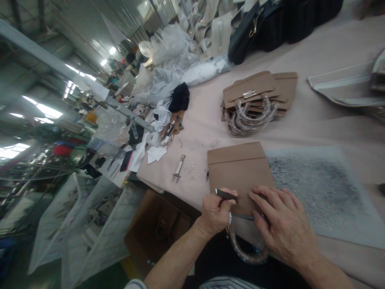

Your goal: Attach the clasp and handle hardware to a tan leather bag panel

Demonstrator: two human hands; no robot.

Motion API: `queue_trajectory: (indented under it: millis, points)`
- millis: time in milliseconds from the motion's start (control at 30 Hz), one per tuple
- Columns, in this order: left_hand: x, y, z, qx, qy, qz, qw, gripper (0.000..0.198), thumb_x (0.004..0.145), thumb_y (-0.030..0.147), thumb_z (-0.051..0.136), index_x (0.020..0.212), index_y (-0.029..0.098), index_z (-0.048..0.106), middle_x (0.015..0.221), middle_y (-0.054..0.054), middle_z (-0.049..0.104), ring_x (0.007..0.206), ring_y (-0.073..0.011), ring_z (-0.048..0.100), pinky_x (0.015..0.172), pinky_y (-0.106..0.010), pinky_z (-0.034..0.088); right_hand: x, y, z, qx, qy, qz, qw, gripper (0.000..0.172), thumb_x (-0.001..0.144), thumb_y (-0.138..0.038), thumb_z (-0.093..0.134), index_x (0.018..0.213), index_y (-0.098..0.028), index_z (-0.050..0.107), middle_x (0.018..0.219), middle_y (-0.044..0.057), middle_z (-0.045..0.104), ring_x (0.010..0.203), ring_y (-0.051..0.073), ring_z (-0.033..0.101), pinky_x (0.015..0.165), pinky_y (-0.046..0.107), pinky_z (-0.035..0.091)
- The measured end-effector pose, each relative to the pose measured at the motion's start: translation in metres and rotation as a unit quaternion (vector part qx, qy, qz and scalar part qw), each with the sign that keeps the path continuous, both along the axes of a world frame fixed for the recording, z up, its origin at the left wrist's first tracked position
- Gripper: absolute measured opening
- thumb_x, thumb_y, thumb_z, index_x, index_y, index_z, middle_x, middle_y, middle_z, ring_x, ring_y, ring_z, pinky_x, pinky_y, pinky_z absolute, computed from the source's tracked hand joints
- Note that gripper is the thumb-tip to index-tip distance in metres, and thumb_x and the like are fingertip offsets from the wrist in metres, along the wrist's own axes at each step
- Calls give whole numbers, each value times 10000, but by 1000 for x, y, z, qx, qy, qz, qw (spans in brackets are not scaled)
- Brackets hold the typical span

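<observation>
Gripping one dark tool (225, 194); two hands (215, 214) (285, 228) at one panel (240, 172).

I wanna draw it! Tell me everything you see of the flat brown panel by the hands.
The brown panel looks like smooth leather, four-sided, with a line across near its far edge. It lies flat on the table, beside a speckled sheet. The right hand rests on it; the left hand, gripping a dark tool, is at its near left corner. A curved, plastic-wrapped handle hangs at its near edge.
</observation>
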State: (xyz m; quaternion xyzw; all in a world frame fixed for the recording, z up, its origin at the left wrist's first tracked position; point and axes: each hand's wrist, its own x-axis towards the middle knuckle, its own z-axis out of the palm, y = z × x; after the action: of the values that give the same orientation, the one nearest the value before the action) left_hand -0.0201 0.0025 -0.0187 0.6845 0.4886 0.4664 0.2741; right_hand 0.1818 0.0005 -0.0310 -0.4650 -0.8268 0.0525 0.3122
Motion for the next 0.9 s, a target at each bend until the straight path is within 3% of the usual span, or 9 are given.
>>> queue_trajectory:
  millis: [333,533,900]
  points:
    - [2,-1,1,1,-2,-9,1000,129,913,155,599,920,148,728,907,-88,789,898,-188,770,908,-297,628,0,-1,0,-3,7,-2,1000,292,947,-213,487,1192,-161,638,1229,126,636,1112,326,556,1036,564,378]
    - [3,2,0,-5,-18,13,1000,114,917,175,617,940,145,725,913,-93,788,873,-190,772,822,-269,640,-1,-1,2,-3,12,-4,1000,281,947,-211,489,1177,-167,645,1213,119,641,1112,314,558,1043,548,372]
    - [2,-4,-2,5,11,10,1000,172,961,263,590,948,154,722,913,-97,789,904,-202,773,905,-319,635,0,0,2,5,8,0,1000,283,941,-209,496,1179,-161,643,1218,123,639,1102,318,558,1042,555,371]
